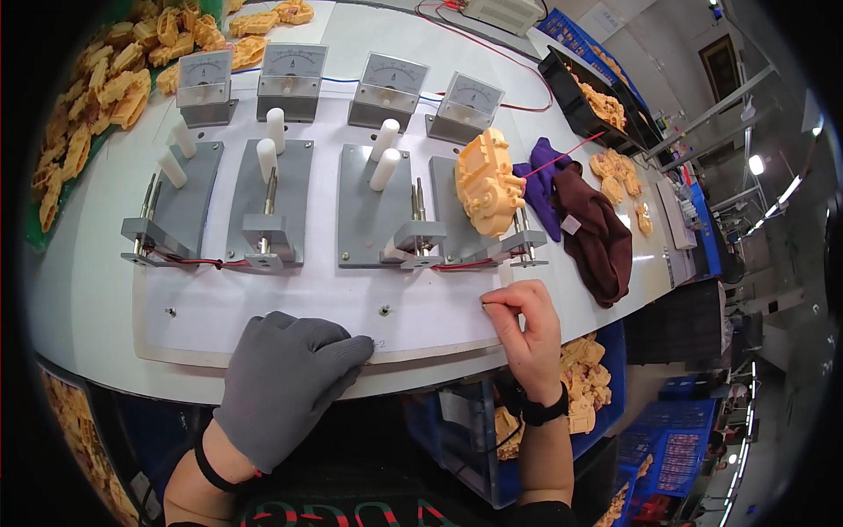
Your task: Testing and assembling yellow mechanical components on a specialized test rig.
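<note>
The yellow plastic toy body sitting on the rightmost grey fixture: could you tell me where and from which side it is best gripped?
Probably across its two long flanks, coming from above and slightly from the right. The yellow toy body stands tilted on the rightmost grey fixture, its upper end free. White pegs crowd its left, while only soft cloths lie on its right. The bare right hand is nearest.

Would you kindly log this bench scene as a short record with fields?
Left hand: grey glove, flat on the white board
Right hand: bare, fingertips pinched at the board's edge; anything pinched is too small to tell
Fixtures: four grey jigs with white pegs
Loaded: yellow part on the rightmost jig
Behind: four meters
Right: dark cloths
</note>
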Action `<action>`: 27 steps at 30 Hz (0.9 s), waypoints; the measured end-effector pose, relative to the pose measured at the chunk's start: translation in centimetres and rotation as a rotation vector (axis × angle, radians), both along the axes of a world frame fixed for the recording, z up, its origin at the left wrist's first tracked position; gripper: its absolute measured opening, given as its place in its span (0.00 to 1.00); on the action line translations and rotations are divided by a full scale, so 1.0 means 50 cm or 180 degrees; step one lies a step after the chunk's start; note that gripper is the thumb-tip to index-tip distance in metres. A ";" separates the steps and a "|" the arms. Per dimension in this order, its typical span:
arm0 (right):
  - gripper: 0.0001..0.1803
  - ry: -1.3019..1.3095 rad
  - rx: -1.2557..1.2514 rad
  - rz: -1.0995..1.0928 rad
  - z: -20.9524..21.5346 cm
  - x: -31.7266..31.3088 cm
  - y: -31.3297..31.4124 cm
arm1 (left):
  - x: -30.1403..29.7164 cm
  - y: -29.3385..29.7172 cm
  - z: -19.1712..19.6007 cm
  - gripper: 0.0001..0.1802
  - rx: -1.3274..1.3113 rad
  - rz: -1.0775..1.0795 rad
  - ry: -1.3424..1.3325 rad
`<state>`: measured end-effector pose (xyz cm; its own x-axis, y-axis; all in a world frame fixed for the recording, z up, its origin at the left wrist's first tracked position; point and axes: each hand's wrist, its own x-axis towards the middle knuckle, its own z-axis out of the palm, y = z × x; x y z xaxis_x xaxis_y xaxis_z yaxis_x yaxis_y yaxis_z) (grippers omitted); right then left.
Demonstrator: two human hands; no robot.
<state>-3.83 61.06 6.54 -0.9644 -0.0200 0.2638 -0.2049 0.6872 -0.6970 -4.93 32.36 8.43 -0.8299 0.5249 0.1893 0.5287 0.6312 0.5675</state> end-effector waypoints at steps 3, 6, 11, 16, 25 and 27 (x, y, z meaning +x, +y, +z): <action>0.05 0.0040 0.0008 0.0029 0.000 0.001 0.001 | 0.001 0.001 -0.001 0.09 0.0029 -0.0036 -0.0046; 0.05 0.0007 0.0024 0.0008 0.003 0.003 0.002 | 0.003 0.003 -0.003 0.10 0.0058 0.0001 0.0074; 0.04 0.0030 0.0038 -0.0029 0.006 0.003 -0.004 | 0.007 0.011 -0.005 0.12 0.0032 0.0152 0.0068; 0.04 0.0012 0.0031 -0.0032 0.005 0.000 -0.005 | 0.008 0.010 -0.006 0.12 0.0067 0.0143 0.0078; 0.03 0.0030 -0.0102 -0.0071 0.000 0.004 -0.010 | 0.007 0.010 -0.005 0.11 0.0131 0.0144 0.0097; 0.03 0.0032 -0.0128 -0.0072 -0.001 0.004 -0.010 | 0.007 0.009 -0.005 0.11 0.0109 0.0115 0.0024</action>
<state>-3.62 60.58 6.48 -0.9618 0.0127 0.2736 -0.1966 0.6632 -0.7221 -4.57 32.82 8.20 -0.8467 0.4877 0.2129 0.5102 0.6302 0.5853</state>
